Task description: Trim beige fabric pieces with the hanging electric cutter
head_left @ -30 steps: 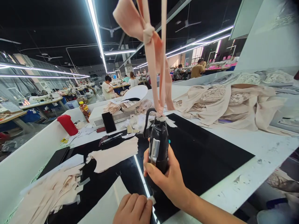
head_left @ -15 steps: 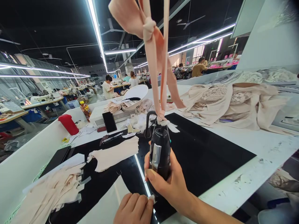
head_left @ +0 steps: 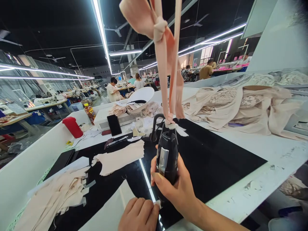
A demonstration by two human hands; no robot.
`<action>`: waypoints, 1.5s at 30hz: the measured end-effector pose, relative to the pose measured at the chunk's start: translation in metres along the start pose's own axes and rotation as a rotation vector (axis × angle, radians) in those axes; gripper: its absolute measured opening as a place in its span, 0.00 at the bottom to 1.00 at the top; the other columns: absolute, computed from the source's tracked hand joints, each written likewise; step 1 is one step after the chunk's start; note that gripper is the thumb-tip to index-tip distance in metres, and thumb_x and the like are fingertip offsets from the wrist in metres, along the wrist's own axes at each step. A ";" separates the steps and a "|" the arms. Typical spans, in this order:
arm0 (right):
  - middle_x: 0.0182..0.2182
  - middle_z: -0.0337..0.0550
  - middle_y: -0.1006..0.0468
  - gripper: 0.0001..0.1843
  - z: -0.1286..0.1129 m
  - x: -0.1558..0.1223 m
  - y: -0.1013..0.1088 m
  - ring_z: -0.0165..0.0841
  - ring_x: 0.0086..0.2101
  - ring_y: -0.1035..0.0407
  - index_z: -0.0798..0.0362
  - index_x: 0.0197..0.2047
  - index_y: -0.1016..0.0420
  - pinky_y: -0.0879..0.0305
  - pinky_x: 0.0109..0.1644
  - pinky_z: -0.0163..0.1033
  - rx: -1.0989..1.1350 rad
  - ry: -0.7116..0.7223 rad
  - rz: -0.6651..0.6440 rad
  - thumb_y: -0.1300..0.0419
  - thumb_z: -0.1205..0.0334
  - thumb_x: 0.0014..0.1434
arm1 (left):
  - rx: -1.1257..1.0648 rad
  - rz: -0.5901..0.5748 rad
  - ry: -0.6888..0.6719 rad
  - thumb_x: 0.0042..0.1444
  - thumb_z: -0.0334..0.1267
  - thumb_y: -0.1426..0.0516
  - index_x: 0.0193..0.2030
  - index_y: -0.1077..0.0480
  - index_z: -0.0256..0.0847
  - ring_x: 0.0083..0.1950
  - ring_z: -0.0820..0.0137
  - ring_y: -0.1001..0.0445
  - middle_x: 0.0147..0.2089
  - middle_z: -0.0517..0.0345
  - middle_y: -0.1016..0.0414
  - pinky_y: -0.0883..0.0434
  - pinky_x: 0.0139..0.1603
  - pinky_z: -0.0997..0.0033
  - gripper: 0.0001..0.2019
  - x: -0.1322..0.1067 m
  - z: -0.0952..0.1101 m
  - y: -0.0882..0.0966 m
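Note:
My right hand (head_left: 176,189) is wrapped round a black hand-held power tool (head_left: 167,150) with a silver plate on its side. The tool stands upright, its lower end hidden behind my hand. Knotted pink fabric strips (head_left: 164,64) run up from its top, beside a black cord (head_left: 154,130). Just left of it, my left hand (head_left: 139,214) rests on the work surface with curled fingers. A small whitish scrap (head_left: 158,202) shows by its thumb; what the fingers hold is hidden. Next to that hand lies a pale sheet (head_left: 109,208) on the black board (head_left: 216,160).
A cut beige piece (head_left: 121,157) and a stack of beige pieces (head_left: 53,199) lie left. Behind are a phone (head_left: 114,125), a pen (head_left: 117,141), a red cup (head_left: 72,127) and a white box (head_left: 101,123). Beige garments (head_left: 216,109) are heaped right. People work at distant tables.
The whole view has shifted slightly, so things appear a little further right. The hanging end of the pink strip has swung in closer to the others. Both hands keep their hold.

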State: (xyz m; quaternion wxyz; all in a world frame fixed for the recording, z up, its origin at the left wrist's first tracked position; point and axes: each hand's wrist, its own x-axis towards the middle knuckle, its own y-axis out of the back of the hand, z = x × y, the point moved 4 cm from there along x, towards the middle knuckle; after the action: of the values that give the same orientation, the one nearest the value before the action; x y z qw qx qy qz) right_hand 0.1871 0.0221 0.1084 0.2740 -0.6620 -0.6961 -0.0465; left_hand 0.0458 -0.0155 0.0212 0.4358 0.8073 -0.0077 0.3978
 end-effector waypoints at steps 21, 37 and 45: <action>0.28 0.33 0.27 0.14 0.004 -0.004 0.007 0.29 0.23 0.33 0.45 0.44 0.34 0.31 0.27 0.33 -0.030 0.046 0.037 0.31 0.60 0.64 | -0.123 0.016 0.044 0.79 0.32 0.54 0.43 0.26 0.41 0.35 0.72 0.20 0.36 0.64 0.19 0.26 0.42 0.69 0.16 -0.005 -0.024 0.031; 0.35 0.34 0.21 0.14 0.008 -0.012 0.019 0.28 0.28 0.26 0.40 0.54 0.29 0.23 0.35 0.32 -0.090 0.101 -0.019 0.32 0.61 0.69 | -0.112 -0.015 0.091 0.75 0.28 0.52 0.41 0.28 0.42 0.30 0.69 0.24 0.34 0.63 0.22 0.30 0.32 0.68 0.14 -0.008 -0.021 0.020; 0.35 0.36 0.22 0.12 0.007 -0.013 0.019 0.29 0.28 0.27 0.42 0.51 0.28 0.23 0.33 0.33 -0.080 0.106 -0.017 0.31 0.60 0.69 | -0.104 -0.060 0.118 0.70 0.26 0.50 0.40 0.28 0.43 0.29 0.68 0.25 0.33 0.63 0.24 0.29 0.29 0.67 0.12 -0.005 -0.022 0.019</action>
State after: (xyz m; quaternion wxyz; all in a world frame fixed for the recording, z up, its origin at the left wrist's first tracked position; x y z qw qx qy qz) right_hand 0.2021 0.0162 0.0911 0.2835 -0.6629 -0.6839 -0.1115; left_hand 0.0218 -0.0135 0.0382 0.4886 0.7586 0.0212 0.4305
